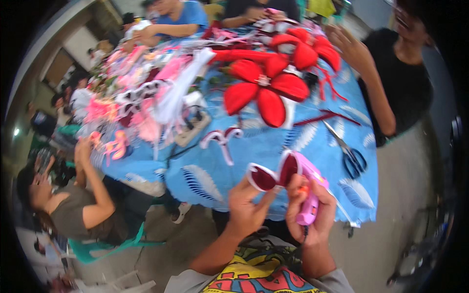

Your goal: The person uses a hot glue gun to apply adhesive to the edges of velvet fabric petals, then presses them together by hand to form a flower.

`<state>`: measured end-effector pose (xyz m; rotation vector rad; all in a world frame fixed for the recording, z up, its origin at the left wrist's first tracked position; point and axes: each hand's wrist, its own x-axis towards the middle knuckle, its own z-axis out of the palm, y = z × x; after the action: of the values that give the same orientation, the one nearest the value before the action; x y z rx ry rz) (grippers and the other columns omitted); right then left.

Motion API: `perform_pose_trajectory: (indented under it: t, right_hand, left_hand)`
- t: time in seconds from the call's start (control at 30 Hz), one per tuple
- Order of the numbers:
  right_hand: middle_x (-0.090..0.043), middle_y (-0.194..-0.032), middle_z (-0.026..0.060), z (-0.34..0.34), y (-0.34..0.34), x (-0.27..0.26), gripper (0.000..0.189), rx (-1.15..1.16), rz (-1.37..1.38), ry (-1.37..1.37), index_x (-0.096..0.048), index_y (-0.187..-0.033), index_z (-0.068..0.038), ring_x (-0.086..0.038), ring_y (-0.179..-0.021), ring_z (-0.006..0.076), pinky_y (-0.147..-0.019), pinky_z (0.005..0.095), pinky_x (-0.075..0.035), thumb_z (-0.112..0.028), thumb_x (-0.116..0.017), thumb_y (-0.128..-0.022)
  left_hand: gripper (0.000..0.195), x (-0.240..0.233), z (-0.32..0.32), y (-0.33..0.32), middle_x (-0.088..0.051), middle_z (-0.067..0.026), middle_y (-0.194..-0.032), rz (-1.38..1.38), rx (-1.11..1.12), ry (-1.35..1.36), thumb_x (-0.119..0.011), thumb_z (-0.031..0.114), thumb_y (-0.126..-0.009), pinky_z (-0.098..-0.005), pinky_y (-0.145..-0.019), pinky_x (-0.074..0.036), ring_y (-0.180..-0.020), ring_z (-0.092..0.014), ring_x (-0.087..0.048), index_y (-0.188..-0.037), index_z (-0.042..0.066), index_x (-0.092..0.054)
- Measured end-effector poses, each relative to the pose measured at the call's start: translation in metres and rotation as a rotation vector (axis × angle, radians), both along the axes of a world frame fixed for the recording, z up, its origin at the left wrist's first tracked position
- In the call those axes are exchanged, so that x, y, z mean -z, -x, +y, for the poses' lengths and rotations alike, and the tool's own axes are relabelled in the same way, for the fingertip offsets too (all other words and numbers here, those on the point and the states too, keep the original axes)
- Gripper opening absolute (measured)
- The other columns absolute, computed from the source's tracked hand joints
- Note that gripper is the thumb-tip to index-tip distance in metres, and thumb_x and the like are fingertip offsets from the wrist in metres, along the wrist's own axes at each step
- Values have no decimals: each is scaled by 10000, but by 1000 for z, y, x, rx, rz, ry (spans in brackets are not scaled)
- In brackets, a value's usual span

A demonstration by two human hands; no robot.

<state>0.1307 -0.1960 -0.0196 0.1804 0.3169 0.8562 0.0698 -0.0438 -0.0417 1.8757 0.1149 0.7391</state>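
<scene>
My left hand [247,205] pinches a maroon petal piece with a white edge [262,177]. In my right hand [318,208] is a pink hot glue gun [309,210] with an orange trigger, its cord hanging from the lower end. A second curled maroon lobe with a white rim [289,168] stands at my right fingertips, close beside the first. Whether the two lobes are joined cannot be made out. Past my hands, a similar white-edged maroon strip [221,139] lies on the blue patterned tablecloth [253,146].
Scissors [346,150] and dark red stems [326,116] lie at the right. Large red fabric flowers [263,86] occupy the middle. A power strip [192,130] sits by a heap of pink and white flower material [146,95]. People sit left, right and across the table.
</scene>
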Motion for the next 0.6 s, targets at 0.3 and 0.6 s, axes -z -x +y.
perform_pose_trajectory:
  t: [0.3,0.6]
  right_hand:
    - [-630,-1091,180,-1,5,-2,257,144,-89,139,-534,-1128,109,-659,-1074,276,-818,330,-641,-111,-519,-995]
    - [-634,-801,98,-10,14,9,227,407,-693,1018,-557,-1075,17,-618,-646,155,-569,246,-496,-130,-630,-919]
  left_hand:
    - [212,-1,-5,-3,-686,-168,-1019,-110,18,-65,-737,26,-869,-392,-802,-522,-931,-340,-683,-1067,-3,-671]
    - [180,-1,-5,1,-624,-129,-1046,-53,263,-18,-716,55,-886,-390,-771,-504,-908,-319,-630,-1060,32,-679]
